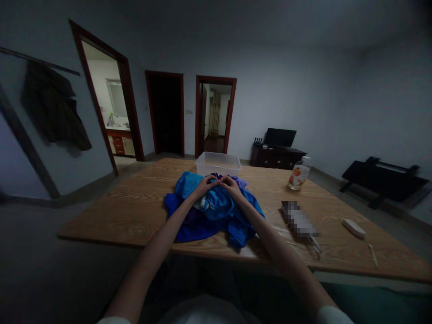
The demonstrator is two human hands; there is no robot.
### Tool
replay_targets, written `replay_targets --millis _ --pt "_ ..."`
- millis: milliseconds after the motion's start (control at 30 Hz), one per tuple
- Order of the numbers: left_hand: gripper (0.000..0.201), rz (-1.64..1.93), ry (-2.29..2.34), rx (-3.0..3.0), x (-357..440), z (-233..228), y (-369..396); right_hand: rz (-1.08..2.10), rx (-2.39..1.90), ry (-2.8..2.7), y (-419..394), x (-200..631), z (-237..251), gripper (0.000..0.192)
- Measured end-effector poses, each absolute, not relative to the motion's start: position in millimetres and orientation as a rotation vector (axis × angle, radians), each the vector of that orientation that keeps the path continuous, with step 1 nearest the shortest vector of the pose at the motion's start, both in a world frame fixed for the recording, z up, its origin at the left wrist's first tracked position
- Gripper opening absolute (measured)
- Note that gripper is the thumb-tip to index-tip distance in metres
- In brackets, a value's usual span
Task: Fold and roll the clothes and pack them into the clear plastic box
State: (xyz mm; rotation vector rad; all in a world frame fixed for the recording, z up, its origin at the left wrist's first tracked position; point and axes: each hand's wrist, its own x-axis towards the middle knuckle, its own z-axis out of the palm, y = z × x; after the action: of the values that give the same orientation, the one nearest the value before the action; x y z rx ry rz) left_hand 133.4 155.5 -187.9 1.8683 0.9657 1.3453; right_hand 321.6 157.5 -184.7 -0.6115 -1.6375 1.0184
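A heap of shiny satin-like cloth (219, 204) in bright and dark blue lies on the table in front of me, with purple and lilac pieces at its far side. My left hand (205, 184) rests at the top of the heap, its fingers bent and closed on the blue cloth. From the other side my right hand (231, 185) is also closed on it, and the fingertips of both hands meet in the middle. Exactly which fold they pinch is hidden. Just behind the heap stands a clear plastic box (219, 162).
The wooden table (128, 211) carries a bottle with fruit on its label (299, 174), a blurred packet (299, 220), a white oblong object (353, 228) and a thin pale strip (373, 255) on the right. Beyond are doorways and a television (279, 137).
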Motion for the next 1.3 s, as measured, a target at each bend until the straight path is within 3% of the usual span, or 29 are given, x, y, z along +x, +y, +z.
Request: replay_targets --millis 433,633,933,1300 --pt "0.054 1.383 0.892 1.653 136 -183 148 0.892 -0.651 -1.645 153 319 -185 0.034" --pt "0.057 1.392 0.900 1.704 136 -186 151 0.936 -0.623 -1.632 152 318 -187 0.037" --pt "0.046 1.393 0.910 1.779 134 -189 158 1.027 -0.561 -1.642 155 321 -190 0.032" --pt "0.052 1.367 0.970 1.835 135 -186 153 0.973 -0.584 -1.650 155 320 -188 0.031"
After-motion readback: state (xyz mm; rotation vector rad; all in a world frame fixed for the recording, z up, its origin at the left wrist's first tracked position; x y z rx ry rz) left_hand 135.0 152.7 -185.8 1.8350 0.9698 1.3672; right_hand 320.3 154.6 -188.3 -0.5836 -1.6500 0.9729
